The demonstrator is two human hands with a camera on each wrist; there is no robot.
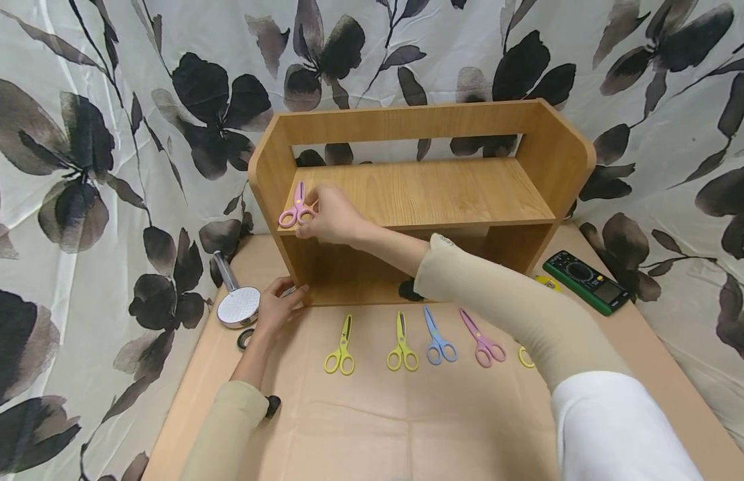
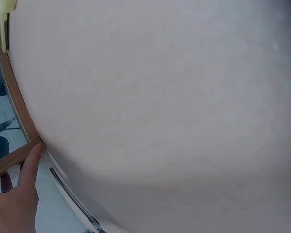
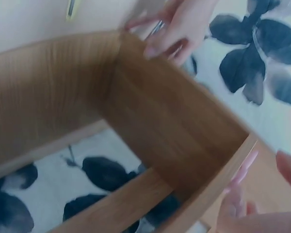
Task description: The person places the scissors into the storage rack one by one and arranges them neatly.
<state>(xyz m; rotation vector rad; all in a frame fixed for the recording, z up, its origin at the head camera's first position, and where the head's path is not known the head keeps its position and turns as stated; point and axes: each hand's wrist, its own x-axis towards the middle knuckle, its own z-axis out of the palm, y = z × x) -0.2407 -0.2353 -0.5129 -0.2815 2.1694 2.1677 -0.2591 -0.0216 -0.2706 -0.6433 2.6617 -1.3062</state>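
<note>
At the left end of a wooden desk shelf's [image 1: 432, 190] upper board lie pink scissors [image 1: 299, 204], blades pointing back. My right hand [image 1: 332, 215] is beside them, finger and thumb spread around the right handle loop; its right wrist view [image 3: 262, 213] shows thumb and fingers apart. Lower down, my left hand [image 1: 279, 304] holds the front edge of the shelf's left side panel, its forefinger on the bottom corner [image 2: 26, 189]. A slim metal thing [image 2: 73, 196] lies near that hand; I cannot tell its kind.
Before the shelf lie yellow scissors [image 1: 341, 347], more yellow scissors [image 1: 402, 344], blue scissors [image 1: 438, 337] and purple-pink scissors [image 1: 482, 339]. My right sleeve partly covers a yellow handle [image 1: 525, 357]. A shower head [image 1: 238, 306] and black ring [image 1: 245, 339] are left, a multimeter [image 1: 587, 282] right.
</note>
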